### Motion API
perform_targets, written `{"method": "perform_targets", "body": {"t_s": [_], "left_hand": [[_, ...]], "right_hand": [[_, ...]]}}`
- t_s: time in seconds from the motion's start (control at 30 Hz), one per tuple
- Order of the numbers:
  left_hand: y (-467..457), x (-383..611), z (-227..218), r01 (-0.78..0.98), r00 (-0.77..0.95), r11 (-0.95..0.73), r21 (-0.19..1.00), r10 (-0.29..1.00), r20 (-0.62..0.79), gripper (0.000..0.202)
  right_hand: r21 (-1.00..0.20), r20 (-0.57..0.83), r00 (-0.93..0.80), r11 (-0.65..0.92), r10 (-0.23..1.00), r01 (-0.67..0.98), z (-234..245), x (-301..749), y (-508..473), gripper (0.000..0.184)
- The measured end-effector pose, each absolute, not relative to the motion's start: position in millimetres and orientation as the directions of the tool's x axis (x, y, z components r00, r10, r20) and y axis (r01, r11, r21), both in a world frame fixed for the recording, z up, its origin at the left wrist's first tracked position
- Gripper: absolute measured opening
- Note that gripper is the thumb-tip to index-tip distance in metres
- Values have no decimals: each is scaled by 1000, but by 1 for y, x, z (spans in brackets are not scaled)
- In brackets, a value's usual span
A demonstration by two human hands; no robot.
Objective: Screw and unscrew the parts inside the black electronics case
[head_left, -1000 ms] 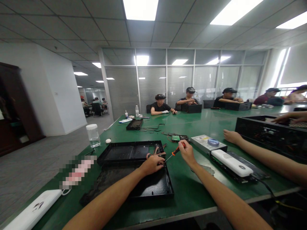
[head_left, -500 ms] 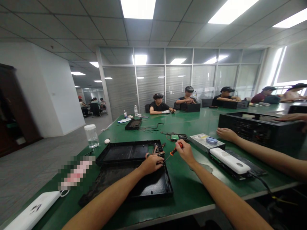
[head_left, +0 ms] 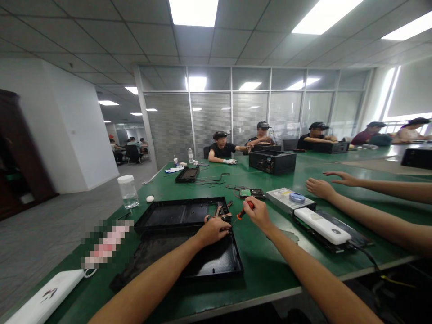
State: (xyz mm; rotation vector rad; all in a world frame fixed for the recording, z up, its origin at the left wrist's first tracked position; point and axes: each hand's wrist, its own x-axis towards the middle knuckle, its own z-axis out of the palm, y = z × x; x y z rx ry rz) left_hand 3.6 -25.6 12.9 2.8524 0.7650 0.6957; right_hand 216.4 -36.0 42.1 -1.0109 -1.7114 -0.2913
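Observation:
My right hand (head_left: 259, 213) is closed around an orange-handled screwdriver (head_left: 243, 209), whose tip points down-left toward my left hand. My left hand (head_left: 213, 230) is closed, pinching a small part at the edge of a black plastic case tray (head_left: 202, 263), next to a bundle of coloured wires (head_left: 220, 211). What the left fingers hold is too small to name. A second black tray (head_left: 175, 213) lies just behind the first on the green table (head_left: 266, 274).
A co-worker's two bare arms (head_left: 371, 216) reach in from the right. A silver drive (head_left: 286, 200), a white device (head_left: 322, 226), a small circuit board (head_left: 249, 193), a water jar (head_left: 128, 191) and a white box (head_left: 47, 299) lie around. A black computer case (head_left: 272, 162) sits farther back; several people are seated beyond.
The black computer case has slid away from the near right to the middle of the table, and the co-worker's hands have let it go. My hands have barely moved.

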Motion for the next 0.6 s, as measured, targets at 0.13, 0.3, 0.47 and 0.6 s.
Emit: {"method": "perform_targets", "body": {"t_s": [0.13, 0.3, 0.47, 0.6], "left_hand": [[-24, 4, 12, 437, 775, -873, 216, 487, 403, 14], [-23, 3, 10, 440, 767, -871, 220, 492, 412, 13], [-24, 1, 9, 442, 754, -867, 230, 498, 429, 13], [-25, 1, 10, 452, 743, -855, 255, 519, 423, 16]], "right_hand": [[-264, 867, -75, 582, 493, 769, 40, 216, -37, 28], [-98, 771, -267, 522, 578, 847, 65, 209, -51, 33], [172, 464, -513, 495, 722, 852, 119, 189, -74, 31], [238, 229, -592, 546, 773, 804, 146, 169, -80, 34]]}}
